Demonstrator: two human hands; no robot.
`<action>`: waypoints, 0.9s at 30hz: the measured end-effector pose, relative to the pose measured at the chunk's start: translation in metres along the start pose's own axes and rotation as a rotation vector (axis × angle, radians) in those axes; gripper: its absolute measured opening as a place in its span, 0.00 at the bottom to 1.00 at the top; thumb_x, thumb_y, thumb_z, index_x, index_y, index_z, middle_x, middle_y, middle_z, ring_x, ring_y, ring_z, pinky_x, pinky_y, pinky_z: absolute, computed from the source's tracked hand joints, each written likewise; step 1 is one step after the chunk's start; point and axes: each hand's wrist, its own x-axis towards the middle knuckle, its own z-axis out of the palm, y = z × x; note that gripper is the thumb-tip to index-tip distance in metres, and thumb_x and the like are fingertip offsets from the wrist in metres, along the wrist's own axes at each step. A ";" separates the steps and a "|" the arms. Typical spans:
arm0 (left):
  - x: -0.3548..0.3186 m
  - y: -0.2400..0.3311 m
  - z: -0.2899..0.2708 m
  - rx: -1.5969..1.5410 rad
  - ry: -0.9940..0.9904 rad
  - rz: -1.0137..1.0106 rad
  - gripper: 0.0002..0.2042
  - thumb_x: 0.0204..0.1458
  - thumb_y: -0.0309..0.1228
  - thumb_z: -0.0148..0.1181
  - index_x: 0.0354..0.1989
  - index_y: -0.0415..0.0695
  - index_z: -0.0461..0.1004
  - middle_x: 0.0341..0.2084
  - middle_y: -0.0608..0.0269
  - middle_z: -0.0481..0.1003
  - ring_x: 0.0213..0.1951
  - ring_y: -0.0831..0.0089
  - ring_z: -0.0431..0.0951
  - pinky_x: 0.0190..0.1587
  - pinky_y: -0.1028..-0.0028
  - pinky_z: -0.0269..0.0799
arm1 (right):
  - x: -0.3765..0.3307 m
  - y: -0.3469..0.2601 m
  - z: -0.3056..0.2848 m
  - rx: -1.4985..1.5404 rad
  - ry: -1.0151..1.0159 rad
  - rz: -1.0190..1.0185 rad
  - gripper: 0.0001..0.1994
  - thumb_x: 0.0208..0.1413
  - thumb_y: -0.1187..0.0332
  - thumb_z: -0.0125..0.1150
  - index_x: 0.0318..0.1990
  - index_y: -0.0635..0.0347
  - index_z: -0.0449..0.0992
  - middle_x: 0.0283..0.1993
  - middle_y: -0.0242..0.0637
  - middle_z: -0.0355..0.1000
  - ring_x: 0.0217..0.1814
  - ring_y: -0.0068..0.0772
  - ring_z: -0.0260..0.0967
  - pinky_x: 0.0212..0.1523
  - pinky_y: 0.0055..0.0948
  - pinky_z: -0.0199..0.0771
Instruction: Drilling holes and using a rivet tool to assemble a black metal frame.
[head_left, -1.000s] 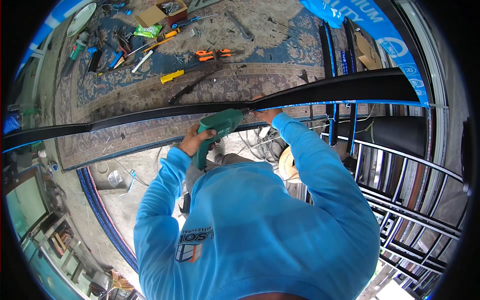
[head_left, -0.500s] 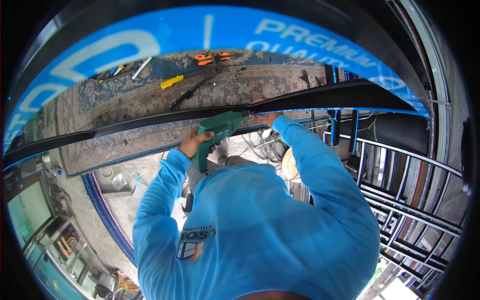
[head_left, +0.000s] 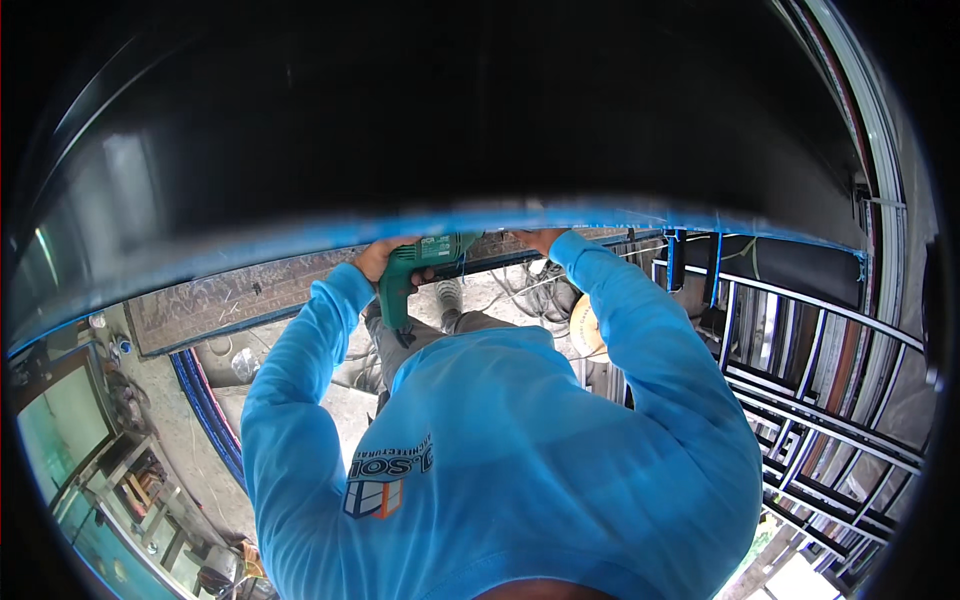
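Observation:
A long black profile with blue film along its edge (head_left: 420, 100) fills the upper half of the view, close in front of me. My left hand (head_left: 377, 259) is wrapped around the handle of a green power drill (head_left: 398, 285), its front end partly hidden by the profile's edge. To the right of the drill's nose, my right hand (head_left: 541, 239) grips the profile at its lower edge. The fingertips of that hand and the drill's tip are hidden behind the profile.
Black and silver frames (head_left: 820, 430) are stacked on the right. Cables (head_left: 545, 300) and a round yellowish disc (head_left: 588, 330) lie on the floor beyond my legs. Blue-wrapped bars (head_left: 210, 410) and a glazed cabinet (head_left: 65, 400) are at the left. A patterned carpet (head_left: 200, 310) shows below the profile.
The profile has tilted, its broad black face now covering the carpet and the tools that lay on it. My left hand and the drill have shifted slightly left.

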 end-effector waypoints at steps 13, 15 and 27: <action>0.006 0.005 -0.004 0.046 0.059 -0.043 0.29 0.59 0.56 0.47 0.47 0.39 0.76 0.28 0.54 0.79 0.24 0.72 0.79 0.24 0.72 0.76 | -0.011 -0.003 -0.001 0.050 -0.022 0.042 0.21 0.45 0.72 0.73 0.49 0.54 0.74 0.48 0.41 0.73 0.49 0.41 0.73 0.50 0.42 0.74; 0.010 0.005 -0.009 0.062 0.055 -0.017 0.30 0.58 0.58 0.48 0.47 0.39 0.76 0.28 0.54 0.79 0.24 0.72 0.79 0.25 0.72 0.76 | -0.012 -0.003 0.000 0.051 -0.022 0.047 0.21 0.45 0.72 0.73 0.49 0.54 0.74 0.48 0.41 0.73 0.49 0.41 0.73 0.50 0.42 0.74; -0.002 0.006 0.015 -0.020 0.074 -0.067 0.26 0.53 0.51 0.60 0.48 0.40 0.77 0.32 0.56 0.80 0.30 0.68 0.80 0.31 0.67 0.80 | -0.015 -0.007 0.001 0.048 -0.025 0.056 0.22 0.45 0.72 0.73 0.49 0.54 0.73 0.48 0.41 0.73 0.49 0.42 0.72 0.51 0.41 0.73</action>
